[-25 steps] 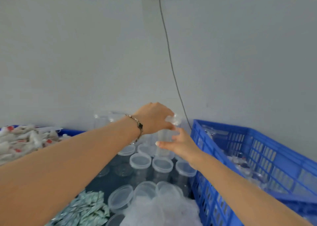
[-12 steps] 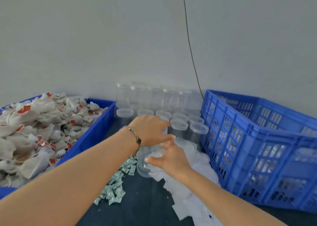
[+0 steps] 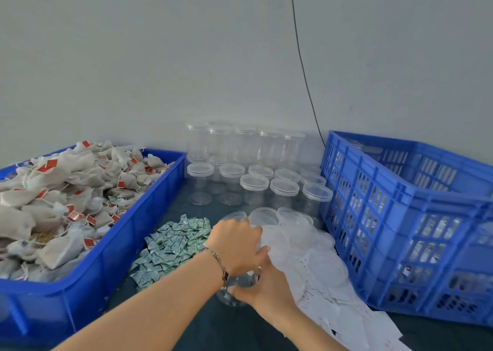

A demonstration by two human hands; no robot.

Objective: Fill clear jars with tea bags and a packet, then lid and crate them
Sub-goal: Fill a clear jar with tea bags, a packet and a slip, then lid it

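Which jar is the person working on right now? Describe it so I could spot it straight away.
Start at the big blue tray of tea bags on the left and move right, past the pile of small green packets. The clear jar stands there on the dark table, nearest the camera. Unlike the lidded jars clustered by the wall, it is the only one held, between the left hand and right hand.

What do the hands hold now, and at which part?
One clear jar: left hand grips its top, right hand holds its lower side.
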